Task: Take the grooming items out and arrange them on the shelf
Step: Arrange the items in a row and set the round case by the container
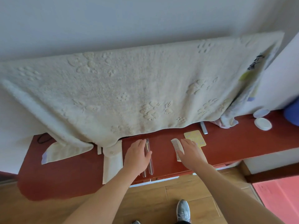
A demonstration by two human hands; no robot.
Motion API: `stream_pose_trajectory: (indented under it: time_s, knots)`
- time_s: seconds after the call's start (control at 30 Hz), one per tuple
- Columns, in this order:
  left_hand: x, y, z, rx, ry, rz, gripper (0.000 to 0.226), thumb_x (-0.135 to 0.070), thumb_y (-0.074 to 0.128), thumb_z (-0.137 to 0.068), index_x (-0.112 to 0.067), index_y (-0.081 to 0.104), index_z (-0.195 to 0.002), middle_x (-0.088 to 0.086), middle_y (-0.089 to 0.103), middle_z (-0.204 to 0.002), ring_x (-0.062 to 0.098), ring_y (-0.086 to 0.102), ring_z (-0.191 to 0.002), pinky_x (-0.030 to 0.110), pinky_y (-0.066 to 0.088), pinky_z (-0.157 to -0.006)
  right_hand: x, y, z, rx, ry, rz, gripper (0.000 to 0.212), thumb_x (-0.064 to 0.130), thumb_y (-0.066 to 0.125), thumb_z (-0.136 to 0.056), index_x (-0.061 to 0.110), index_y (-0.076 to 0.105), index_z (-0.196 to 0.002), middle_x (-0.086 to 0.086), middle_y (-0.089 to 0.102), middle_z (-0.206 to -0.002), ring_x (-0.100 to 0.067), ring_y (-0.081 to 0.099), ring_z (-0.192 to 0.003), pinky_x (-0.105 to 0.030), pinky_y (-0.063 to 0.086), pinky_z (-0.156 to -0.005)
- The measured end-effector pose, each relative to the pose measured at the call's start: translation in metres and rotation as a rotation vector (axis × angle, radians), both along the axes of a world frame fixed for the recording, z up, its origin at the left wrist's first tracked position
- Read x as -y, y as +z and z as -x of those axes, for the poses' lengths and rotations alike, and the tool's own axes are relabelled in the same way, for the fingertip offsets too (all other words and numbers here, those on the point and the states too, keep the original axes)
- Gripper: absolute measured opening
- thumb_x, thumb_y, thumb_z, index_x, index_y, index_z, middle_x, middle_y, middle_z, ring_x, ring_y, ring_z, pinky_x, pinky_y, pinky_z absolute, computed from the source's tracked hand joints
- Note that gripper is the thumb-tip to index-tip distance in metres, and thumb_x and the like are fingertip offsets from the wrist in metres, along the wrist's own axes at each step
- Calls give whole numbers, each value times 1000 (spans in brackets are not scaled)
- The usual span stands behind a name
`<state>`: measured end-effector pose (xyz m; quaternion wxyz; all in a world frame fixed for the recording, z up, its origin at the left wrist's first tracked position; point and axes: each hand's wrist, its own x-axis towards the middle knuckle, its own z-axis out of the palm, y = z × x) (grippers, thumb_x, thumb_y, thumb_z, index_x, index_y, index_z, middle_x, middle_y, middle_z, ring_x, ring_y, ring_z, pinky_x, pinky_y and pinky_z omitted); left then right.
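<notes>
On the red shelf (68,173) lie a white comb (176,147), a yellow patterned card-like mirror (195,136) and two long clear-cased slim tools (149,162). My left hand (137,156) lies flat with straight fingers beside and partly over the slim tools, thumb touching them. My right hand (191,152) hovers flat with spread fingers over the comb's right side and the yellow item's lower edge. A cream fabric pouch (112,162) lies open to the left of my left hand.
A large cream towel (129,91) hangs over the shelf's back. A metal bar-shaped item (204,127), two white round lids (263,124), a pink cloth (224,124) and a black hair tie (42,139) lie on the shelf. Wooden floor and my shoe (183,210) are below.
</notes>
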<state>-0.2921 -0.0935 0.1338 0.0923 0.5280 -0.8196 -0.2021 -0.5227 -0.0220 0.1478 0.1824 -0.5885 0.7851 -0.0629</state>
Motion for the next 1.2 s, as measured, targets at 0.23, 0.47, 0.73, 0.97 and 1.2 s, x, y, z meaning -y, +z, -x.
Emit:
stream_pose_trajectory:
  time_s: [0.23,0.47,0.73,0.97,1.2]
  knots:
    - [-5,-16,96,54,19,-117,66,-47,53,-96,-15,34,-150,1,41,-146,20,39,-136,33,35,-111,7,-24,85,1,-29,-84,48,36,50,-96,14,41,-138,-2,42,-141,-21,38,-128,-32,39,-102]
    - [-22,-38,164,135,59,-227,65,-51,57,-91,-18,39,-143,-1,44,-132,22,54,-116,37,50,-93,6,-49,123,47,13,-124,49,39,52,-95,15,42,-137,-3,40,-140,-22,38,-127,-32,40,-100]
    - [-23,-55,192,141,105,-215,64,-49,68,-86,-20,44,-139,2,41,-130,22,55,-112,34,51,-91,5,-63,129,125,4,-118,42,30,55,-94,12,46,-131,-4,33,-142,-24,45,-122,-29,43,-95]
    - [-24,-58,191,120,141,-201,59,-42,69,-87,-19,47,-138,4,42,-126,24,58,-107,36,52,-93,5,-65,124,125,-49,-153,37,22,53,-93,10,49,-128,-4,31,-144,-29,62,-99,-29,49,-77]
    - [-22,-56,177,109,170,-201,56,-41,68,-88,-20,49,-136,2,42,-125,23,58,-106,35,52,-93,9,-64,118,124,-65,-170,33,18,53,-89,8,54,-120,-5,32,-141,-32,61,-94,-25,44,-70]
